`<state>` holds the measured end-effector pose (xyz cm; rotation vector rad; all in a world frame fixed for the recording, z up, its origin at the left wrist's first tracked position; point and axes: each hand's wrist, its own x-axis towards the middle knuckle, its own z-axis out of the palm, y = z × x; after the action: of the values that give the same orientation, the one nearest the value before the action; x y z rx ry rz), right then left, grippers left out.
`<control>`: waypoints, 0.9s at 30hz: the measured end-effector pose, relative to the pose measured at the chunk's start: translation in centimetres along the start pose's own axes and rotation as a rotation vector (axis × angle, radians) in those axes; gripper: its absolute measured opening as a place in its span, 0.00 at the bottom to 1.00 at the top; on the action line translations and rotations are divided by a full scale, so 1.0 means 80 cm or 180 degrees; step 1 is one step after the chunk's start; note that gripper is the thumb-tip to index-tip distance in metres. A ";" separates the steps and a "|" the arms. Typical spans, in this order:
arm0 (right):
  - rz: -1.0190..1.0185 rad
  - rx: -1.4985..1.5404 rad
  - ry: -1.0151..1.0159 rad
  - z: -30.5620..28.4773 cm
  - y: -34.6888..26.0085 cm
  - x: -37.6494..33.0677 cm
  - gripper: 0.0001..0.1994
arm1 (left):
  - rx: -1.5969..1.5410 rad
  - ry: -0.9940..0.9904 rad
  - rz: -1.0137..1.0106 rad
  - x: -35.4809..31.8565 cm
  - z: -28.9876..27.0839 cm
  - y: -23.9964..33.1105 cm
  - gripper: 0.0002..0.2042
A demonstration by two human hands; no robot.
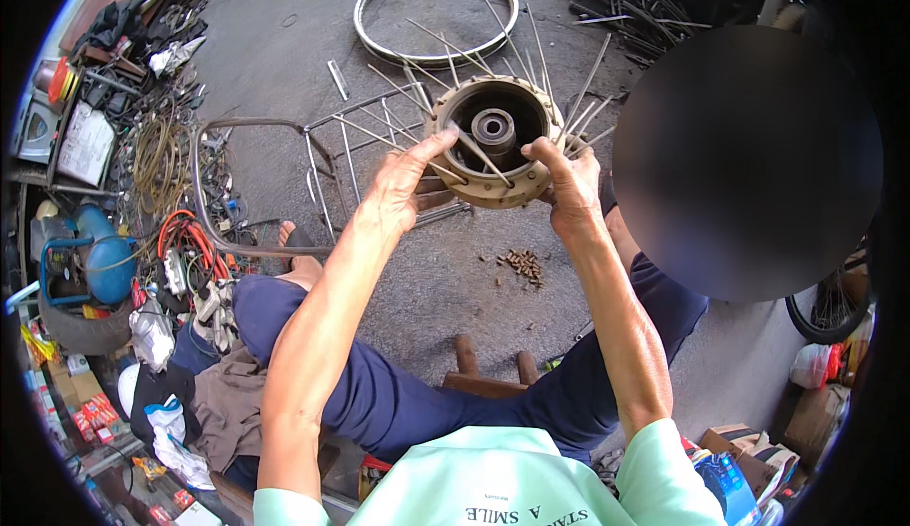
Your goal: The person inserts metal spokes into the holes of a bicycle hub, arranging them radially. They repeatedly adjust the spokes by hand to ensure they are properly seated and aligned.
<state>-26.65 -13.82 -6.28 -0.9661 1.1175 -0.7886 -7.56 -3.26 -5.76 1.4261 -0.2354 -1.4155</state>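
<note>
Between both hands I hold up a dirty cream wheel hub (pixel 493 194), its hollow drum side facing me and a round bearing (pixel 493 127) at its centre. Loose metal spokes (pixel 545 52) stick out from its flange at many angles, and one lies across the drum opening. My left hand (pixel 408 180) grips the hub's left rim, thumb on the edge and fingers underneath. On the right rim sits my right hand (pixel 571 180), thumb over the edge, its other fingers partly hidden. Below the hub, a small pile of brass-coloured spoke nipples (pixel 522 266) lies on the ground.
A bare wheel rim (pixel 364 38) lies on the ground ahead. To the left are a bent metal frame (pixel 201 180), tangled cables (pixel 156 152) and a blue tank (pixel 112 256). A small wooden stool (pixel 483 386) stands between my legs. A blurred dark disc covers the right.
</note>
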 end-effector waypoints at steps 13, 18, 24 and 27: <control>-0.0083 -0.1417 -0.0128 0.076 0.019 0.025 0.42 | -0.0649 0.0721 -0.0446 0.013 -0.077 -0.046 0.14; -0.0134 -0.1421 -0.0179 0.077 0.017 0.033 0.47 | -0.0102 0.0532 -0.0359 0.009 -0.066 -0.033 0.23; -0.0014 -0.1684 -0.0320 0.069 0.011 0.031 0.56 | 0.1096 0.0856 -0.0235 -0.045 -0.018 -0.015 0.30; -0.0063 -0.1768 -0.0376 0.061 0.010 0.032 0.57 | 0.1173 0.0632 -0.0004 -0.065 -0.030 -0.043 0.29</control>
<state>-21.24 -14.66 -7.28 -1.4672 1.2506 -0.4296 -8.77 3.32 -5.82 1.8556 -0.3818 -1.2626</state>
